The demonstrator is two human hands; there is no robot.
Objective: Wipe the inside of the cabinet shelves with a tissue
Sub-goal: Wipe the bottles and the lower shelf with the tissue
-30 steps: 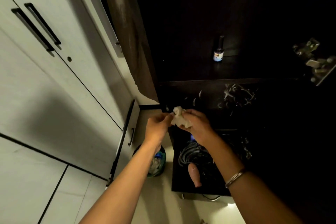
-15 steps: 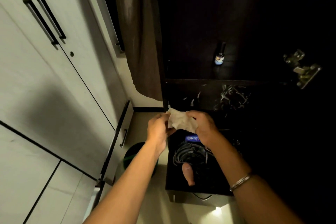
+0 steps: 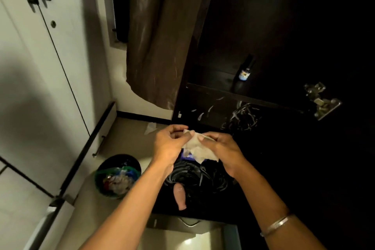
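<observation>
tissue [image 3: 199,149] | stretched between hands | left hand [image 3: 169,144], right hand [image 3: 222,148] fingers pinching it

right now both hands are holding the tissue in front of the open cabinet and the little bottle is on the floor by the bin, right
Not quite. The left hand and right hand do hold the tissue before the cabinet, but the little bottle stands on a cabinet shelf, not on the floor by the bin, as the head view shows.

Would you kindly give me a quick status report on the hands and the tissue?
Left hand and right hand both pinching crumpled white tissue. Held before dark cabinet shelves, not yet wiping. Small bottle stands on upper shelf.
</observation>
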